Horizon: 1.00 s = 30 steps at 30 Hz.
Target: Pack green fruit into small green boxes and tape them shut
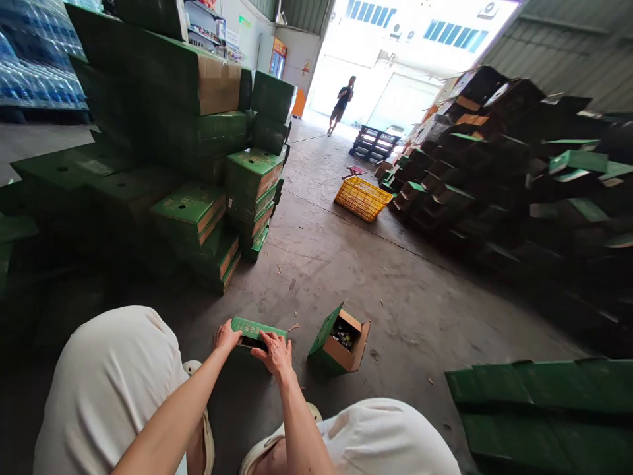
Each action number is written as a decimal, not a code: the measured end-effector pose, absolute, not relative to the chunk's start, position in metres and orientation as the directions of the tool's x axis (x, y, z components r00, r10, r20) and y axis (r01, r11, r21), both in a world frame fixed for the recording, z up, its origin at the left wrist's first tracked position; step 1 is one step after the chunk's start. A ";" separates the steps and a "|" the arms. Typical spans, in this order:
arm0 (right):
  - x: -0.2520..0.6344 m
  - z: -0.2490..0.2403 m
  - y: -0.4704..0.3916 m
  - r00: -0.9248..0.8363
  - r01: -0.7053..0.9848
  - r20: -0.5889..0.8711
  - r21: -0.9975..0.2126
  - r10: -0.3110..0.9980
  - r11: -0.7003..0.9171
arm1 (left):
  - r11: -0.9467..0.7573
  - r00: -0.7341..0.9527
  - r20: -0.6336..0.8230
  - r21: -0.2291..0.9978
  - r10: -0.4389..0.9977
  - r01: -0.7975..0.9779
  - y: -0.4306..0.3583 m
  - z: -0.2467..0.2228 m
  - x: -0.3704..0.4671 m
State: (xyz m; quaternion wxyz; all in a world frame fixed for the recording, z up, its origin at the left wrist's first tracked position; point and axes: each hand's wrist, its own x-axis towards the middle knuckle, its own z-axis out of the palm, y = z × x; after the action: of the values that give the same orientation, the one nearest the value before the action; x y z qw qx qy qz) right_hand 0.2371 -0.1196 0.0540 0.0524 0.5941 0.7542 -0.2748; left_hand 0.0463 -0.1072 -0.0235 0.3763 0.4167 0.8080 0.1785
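Observation:
A green cardboard box [257,326] with pale lettering stands on the floor between my feet, a dark gap showing along its top. My left hand [227,336] grips the box's left end, fingers bent over the edge. On the right part of the top lies my right hand [275,355], its fingers spread and touching the flap. Just to the right, a second green box [333,346] stands with its flaps raised; small dark and greenish items [345,334] are inside, too small to identify.
Stacked green boxes [188,204] rise at the left, with more piled boxes [459,158] at the right. Green boxes [544,409] stand at the lower right. A yellow crate [363,198] sits mid-floor. A person [341,104] is near the bright doorway beside dark pallets [373,143].

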 end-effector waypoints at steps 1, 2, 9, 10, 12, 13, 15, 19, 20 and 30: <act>0.235 0.054 -0.118 -0.273 0.930 -0.400 -0.342 0.875 0.133 | 0.590 -0.380 -0.451 0.596 0.807 0.546 -0.109 -0.022 0.049; 0.233 0.053 -0.117 -0.254 0.937 -0.391 -0.327 0.885 0.124 | 0.583 -0.389 -0.435 0.590 0.812 0.558 -0.110 -0.021 0.053; 0.224 0.016 -0.113 -0.128 0.970 -0.255 -0.231 0.958 0.069 | 0.262 -0.185 -0.209 0.448 0.960 0.855 -0.112 -0.012 0.077; 0.225 0.009 -0.114 -0.119 0.973 -0.243 -0.223 0.963 0.064 | 0.209 -0.120 -0.226 0.432 0.967 0.877 -0.115 -0.012 0.082; 0.228 -0.005 -0.117 -0.120 0.973 -0.243 -0.223 0.963 0.065 | 0.112 0.002 -0.277 0.397 0.961 0.911 -0.125 -0.015 0.095; 0.230 -0.009 -0.120 -0.131 0.969 -0.256 -0.236 0.958 0.069 | 0.070 0.051 -0.305 0.371 0.951 0.926 -0.132 -0.018 0.102; 0.234 -0.014 -0.130 -0.166 0.955 -0.291 -0.286 0.942 0.080 | 0.004 0.108 -0.358 0.299 0.928 0.954 -0.149 -0.023 0.109; 0.238 -0.014 -0.147 -0.282 0.893 -0.315 -0.431 0.906 0.129 | -0.110 0.162 -0.368 0.158 0.916 0.981 -0.175 -0.039 0.100; 0.239 -0.014 -0.147 -0.316 0.878 -0.314 -0.454 0.895 0.151 | -0.144 0.183 -0.338 0.136 0.923 0.980 -0.176 -0.044 0.095; 0.233 -0.011 -0.138 -0.342 0.938 -0.386 -0.187 0.857 0.290 | -0.177 0.189 -0.197 0.075 0.962 0.981 -0.164 -0.043 0.092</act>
State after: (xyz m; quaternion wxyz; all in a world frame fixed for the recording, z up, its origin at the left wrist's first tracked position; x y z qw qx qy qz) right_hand 0.2328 -0.1377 -0.0112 0.1059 0.5638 0.7961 -0.1928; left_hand 0.0921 -0.1636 -0.0428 0.0922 0.7654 0.6347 -0.0523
